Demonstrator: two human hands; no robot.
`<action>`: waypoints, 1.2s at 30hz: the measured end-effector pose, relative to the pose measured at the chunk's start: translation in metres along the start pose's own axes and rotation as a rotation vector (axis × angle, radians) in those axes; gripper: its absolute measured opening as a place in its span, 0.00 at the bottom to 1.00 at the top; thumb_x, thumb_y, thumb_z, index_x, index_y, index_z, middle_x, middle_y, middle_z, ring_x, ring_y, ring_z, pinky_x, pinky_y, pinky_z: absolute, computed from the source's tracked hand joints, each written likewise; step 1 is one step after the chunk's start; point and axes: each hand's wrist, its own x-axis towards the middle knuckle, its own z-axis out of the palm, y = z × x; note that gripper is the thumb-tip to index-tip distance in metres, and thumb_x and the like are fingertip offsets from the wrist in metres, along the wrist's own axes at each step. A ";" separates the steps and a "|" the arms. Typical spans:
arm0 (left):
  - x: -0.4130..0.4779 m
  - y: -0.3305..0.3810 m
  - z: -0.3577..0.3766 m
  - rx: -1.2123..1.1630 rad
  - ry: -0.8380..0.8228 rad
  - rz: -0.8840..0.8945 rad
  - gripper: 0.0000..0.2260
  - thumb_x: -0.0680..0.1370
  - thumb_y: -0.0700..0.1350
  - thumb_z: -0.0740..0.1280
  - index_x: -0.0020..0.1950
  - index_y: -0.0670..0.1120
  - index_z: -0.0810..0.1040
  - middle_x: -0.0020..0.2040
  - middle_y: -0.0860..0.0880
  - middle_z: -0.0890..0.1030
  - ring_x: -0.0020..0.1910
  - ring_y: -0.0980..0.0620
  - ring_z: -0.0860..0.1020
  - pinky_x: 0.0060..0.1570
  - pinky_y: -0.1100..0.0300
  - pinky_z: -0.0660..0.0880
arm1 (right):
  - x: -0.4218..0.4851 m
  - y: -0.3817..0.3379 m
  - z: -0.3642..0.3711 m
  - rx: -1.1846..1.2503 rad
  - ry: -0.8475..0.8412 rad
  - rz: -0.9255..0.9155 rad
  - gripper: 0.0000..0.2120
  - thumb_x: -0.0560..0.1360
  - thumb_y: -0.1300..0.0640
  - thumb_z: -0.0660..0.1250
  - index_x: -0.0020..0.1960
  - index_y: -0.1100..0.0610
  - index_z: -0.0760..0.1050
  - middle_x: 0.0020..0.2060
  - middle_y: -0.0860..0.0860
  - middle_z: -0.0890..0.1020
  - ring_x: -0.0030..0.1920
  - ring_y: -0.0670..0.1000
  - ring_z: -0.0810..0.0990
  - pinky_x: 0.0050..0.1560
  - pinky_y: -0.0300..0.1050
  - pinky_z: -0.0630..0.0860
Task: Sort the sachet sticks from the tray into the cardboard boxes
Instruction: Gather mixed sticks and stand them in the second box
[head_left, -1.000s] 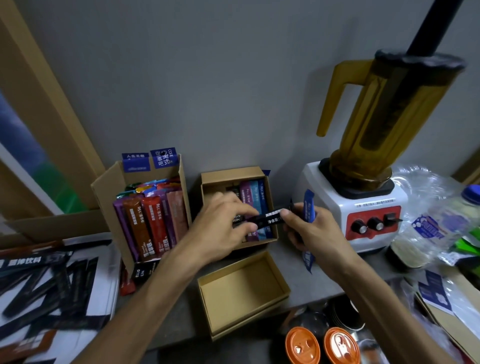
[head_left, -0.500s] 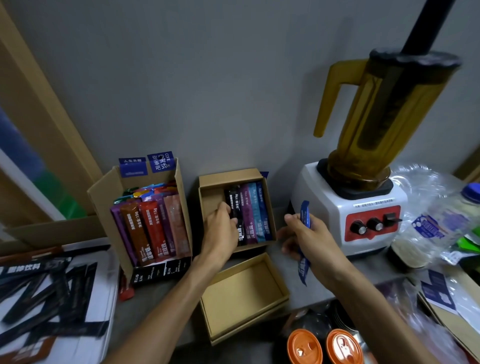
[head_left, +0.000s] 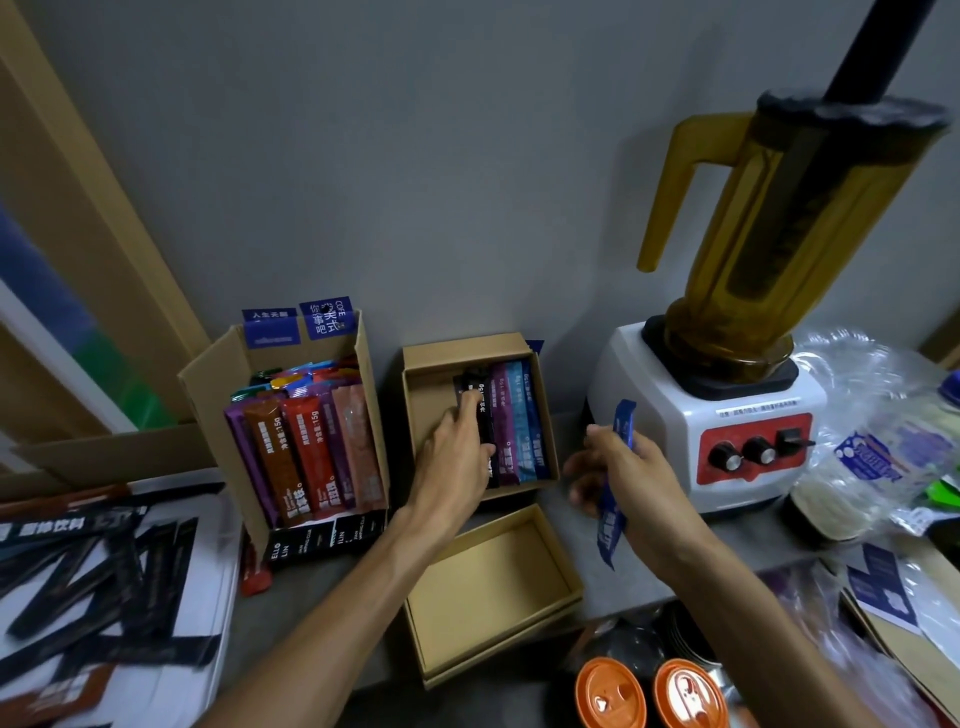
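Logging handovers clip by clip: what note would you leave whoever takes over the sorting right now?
Left hand: fingers rest on a black stick in the small box, beside purple and blue ones.
Right hand: grips a blue stick, not yet boxed.
Done: the big box holds rows of purple, brown and red sticks.
To do: many black sticks lie on the tray; the front box is empty.
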 end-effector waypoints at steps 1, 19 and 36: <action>-0.001 0.001 -0.002 -0.015 -0.005 -0.005 0.27 0.79 0.42 0.68 0.73 0.53 0.60 0.61 0.47 0.76 0.59 0.52 0.78 0.49 0.53 0.83 | 0.000 -0.001 0.000 0.063 0.026 0.009 0.12 0.84 0.52 0.57 0.53 0.59 0.74 0.41 0.58 0.82 0.36 0.53 0.82 0.39 0.47 0.77; -0.054 0.044 -0.052 -0.896 -0.129 -0.231 0.07 0.81 0.40 0.65 0.53 0.38 0.80 0.36 0.45 0.81 0.27 0.58 0.75 0.29 0.67 0.69 | 0.002 -0.011 0.006 0.154 0.008 -0.202 0.13 0.80 0.51 0.66 0.49 0.63 0.77 0.30 0.57 0.78 0.31 0.52 0.75 0.33 0.42 0.73; -0.037 0.031 -0.082 0.031 -0.082 0.143 0.16 0.79 0.50 0.67 0.67 0.54 0.75 0.56 0.59 0.73 0.56 0.62 0.69 0.53 0.67 0.66 | -0.006 -0.025 0.011 -0.454 -0.056 -0.302 0.10 0.75 0.58 0.72 0.54 0.53 0.74 0.46 0.49 0.84 0.42 0.44 0.86 0.35 0.37 0.80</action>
